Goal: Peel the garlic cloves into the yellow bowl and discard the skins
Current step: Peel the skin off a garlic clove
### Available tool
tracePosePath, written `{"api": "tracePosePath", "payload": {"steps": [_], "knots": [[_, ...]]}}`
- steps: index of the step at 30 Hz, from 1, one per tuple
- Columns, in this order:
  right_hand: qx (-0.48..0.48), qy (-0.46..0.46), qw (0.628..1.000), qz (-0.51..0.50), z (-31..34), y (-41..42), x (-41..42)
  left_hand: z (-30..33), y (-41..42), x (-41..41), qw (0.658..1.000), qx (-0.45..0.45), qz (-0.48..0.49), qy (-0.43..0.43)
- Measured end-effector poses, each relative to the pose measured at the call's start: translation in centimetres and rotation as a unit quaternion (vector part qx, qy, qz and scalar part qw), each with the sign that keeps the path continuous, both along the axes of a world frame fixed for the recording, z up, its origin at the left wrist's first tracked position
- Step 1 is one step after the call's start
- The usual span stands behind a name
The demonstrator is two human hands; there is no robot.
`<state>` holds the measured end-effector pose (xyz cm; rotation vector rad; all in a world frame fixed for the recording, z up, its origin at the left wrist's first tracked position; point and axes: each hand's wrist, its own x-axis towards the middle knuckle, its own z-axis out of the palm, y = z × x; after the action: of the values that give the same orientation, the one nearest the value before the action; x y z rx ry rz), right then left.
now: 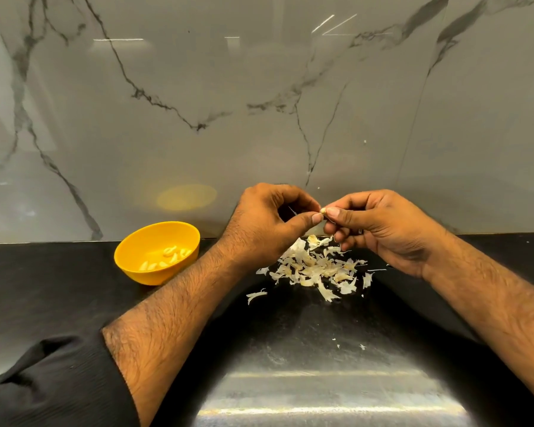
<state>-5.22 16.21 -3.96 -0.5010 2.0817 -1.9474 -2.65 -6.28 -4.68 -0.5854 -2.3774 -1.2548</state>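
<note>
The person has two bare, hairy arms, and a black sleeve point(53, 383) with thin ribs is pushed up the left one.

Surface point(59, 303): black, glossy, w/ faint scuffs; bright glare strip across its near edge, centre-right. Marble-look wall panel point(259, 103) rises straight off surface's far edge: pale grey, dark branching veins, vertical seam to the right. Panel reflects ceiling lights as thin white streaks high up. Black sleeve point(53, 386), ribbed fabric, bunched above surface's near-left corner. Small white speck on panel, right of centre, well above surface.
</note>
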Motion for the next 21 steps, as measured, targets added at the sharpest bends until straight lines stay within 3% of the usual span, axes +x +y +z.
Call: {"api": "tracePosePath", "payload": {"steps": [21], "knots": [[0.019,0.028,0.999,-0.029,-0.39,-0.87,0.27,-0.09,0.65,0.21,0.998,-0.028,0.049,-0.001]]}}
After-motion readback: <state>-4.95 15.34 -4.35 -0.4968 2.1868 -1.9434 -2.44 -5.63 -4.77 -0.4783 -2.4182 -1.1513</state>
